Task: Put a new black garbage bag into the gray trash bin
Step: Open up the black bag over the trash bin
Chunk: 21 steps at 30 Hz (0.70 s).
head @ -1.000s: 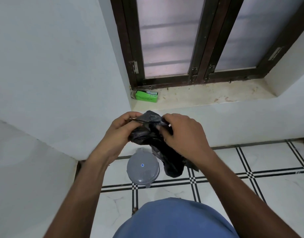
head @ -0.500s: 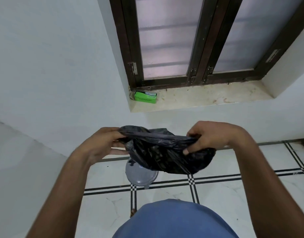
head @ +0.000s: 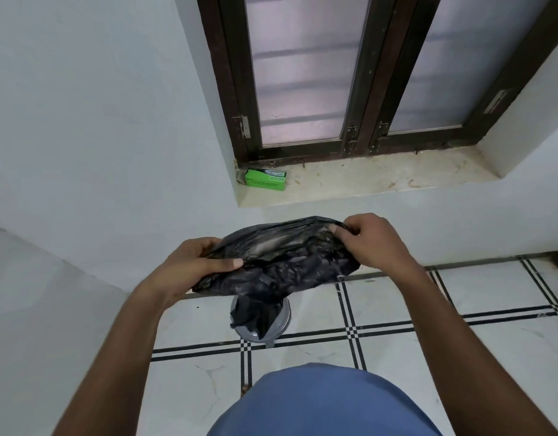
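So I've got the black garbage bag (head: 281, 262) stretched out crumpled between both hands, up in the air right over the gray trash bin (head: 279, 325). My left hand (head: 189, 265) has its grip clamped on the bag's left edge, thumb pressed on top, and my right hand (head: 369, 240) is pinching the upper right edge with fingers closed on the plastic. A loose bit of bag dangles down in front of the bin, covering most of its lid. The bin sits on the tiled floor (head: 428, 341) near the wall, below the window sill (head: 381, 174), where a green box (head: 265, 180) sits in the left corner.
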### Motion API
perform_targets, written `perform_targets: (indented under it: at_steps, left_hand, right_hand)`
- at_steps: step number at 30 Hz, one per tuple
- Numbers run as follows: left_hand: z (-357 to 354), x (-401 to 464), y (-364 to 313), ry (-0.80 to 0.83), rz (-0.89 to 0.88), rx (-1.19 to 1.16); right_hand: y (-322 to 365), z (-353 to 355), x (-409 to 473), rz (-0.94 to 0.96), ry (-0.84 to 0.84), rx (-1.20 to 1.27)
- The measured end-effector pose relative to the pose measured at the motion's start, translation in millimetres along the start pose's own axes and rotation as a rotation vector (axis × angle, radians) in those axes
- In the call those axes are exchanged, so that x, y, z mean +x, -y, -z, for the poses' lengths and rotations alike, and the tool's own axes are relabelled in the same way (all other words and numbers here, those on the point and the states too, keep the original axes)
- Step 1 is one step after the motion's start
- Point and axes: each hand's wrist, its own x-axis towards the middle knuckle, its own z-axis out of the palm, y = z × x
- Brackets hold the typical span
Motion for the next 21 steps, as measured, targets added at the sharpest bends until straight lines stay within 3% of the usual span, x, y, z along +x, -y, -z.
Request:
perform_targets:
  at_steps: [3, 6, 9, 12, 14, 17, 18, 19, 21]
  left_hand:
    - [0.6, 17.7, 14.0, -0.351, 0.090, 0.528]
    - [-1.9, 24.7, 13.5, -0.464, 0.233, 0.788]
    - [-5.7, 31.3, 0.0, -0.222, 0.203, 0.572]
    - [-6.1, 21.8, -29.5, 0.282, 0.131, 0.118]
    - [3.9, 21.6, -45.8, 0.420, 0.128, 0.175]
    - [20.6, 29.1, -76.7, 0.115, 0.097, 1.004]
    - [26.2, 28.6, -89.3, -0.037, 0.095, 1.206]
    - [30.7, 25.0, -103.7, -0.199, 0.066, 1.254]
    - [39.8, 13.1, -134.9, -0.483, -0.047, 1.135]
  right_hand:
    - [12.6, 4.3, -5.5, -0.044, 0.219, 0.400]
    - [23.6, 0.6, -10.4, -0.001, 0.582, 0.372]
    - [36.6, -10.7, -10.5, 0.042, 0.722, 0.378]
    - [51.4, -22.2, -3.8, -0.088, 0.779, 0.831]
    - [59.7, -24.7, 6.1, -0.151, 0.757, 0.789]
    - [65.2, -21.5, 26.4, 0.013, 0.436, -0.045]
    - [69.9, -14.8, 31.6, 0.030, 0.345, -0.132]
    - [76.8, -3.8, 34.0, 0.035, 0.298, -0.060]
    - [96.2, 23.7, 34.8, 0.088, 0.306, 0.230]
